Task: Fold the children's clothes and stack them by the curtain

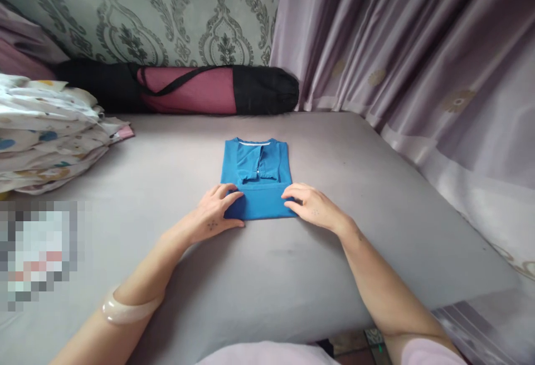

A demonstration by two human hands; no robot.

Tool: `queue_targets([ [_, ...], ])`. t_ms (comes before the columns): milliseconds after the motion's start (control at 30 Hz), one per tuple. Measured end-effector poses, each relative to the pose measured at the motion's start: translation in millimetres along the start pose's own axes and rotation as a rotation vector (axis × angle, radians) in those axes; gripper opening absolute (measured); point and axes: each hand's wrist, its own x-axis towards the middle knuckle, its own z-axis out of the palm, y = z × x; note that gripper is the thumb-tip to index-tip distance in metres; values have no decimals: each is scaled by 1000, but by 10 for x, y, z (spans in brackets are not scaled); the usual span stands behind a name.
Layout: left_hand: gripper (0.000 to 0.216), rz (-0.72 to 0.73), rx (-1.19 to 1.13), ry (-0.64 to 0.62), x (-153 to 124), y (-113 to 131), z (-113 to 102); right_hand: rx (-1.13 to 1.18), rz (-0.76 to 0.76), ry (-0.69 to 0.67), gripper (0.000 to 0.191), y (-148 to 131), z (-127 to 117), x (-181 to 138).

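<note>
A blue shirt [261, 202], folded into a small rectangle, lies flat on the grey bed sheet. Its neckline with a pale inner band faces away from me, and a short front placket with a small button shows below it. The bottom part is turned up over the front in a wide band. My left hand [215, 209] rests on the left side of this band, thumb spread away from the fingers along the lower edge. On the opposite side, my right hand [313, 206] touches the band with bent fingers, a gap showing between thumb and forefinger.
A long black and maroon bag [188, 91] with a strap lies along the patterned wall. Crumpled printed white cloth [45, 131] is heaped at left, near a blurred patch [39, 251]. Lilac curtains [401, 47] hang along the right side of the bed [409, 225].
</note>
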Motion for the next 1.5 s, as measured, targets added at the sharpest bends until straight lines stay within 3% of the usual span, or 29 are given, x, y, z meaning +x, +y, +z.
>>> queue_targets([
  [233,45,67,-74,-33,-3,17,-69,-33,-22,-143,25,-26,-11,-41],
  [467,24,160,-14,17,38,186,-107,-81,-28,-148,38,-23,18,-56],
  [800,26,-7,-152,220,62,123,8,-239,-63,-54,57,-70,115,-23],
  [933,26,48,-75,167,69,111,0,-312,-73,-35,58,-10,205,-1],
  [1067,42,137,17,98,64,83,-13,-315,-70,-62,57,40,243,4],
  [1267,56,97,128,14,13,-57,-44,-309,-66,-24,59,49,153,-5],
  [1500,55,167,194,86,-224,5,-214,-354,-114,-15,57,-122,84,-163],
])
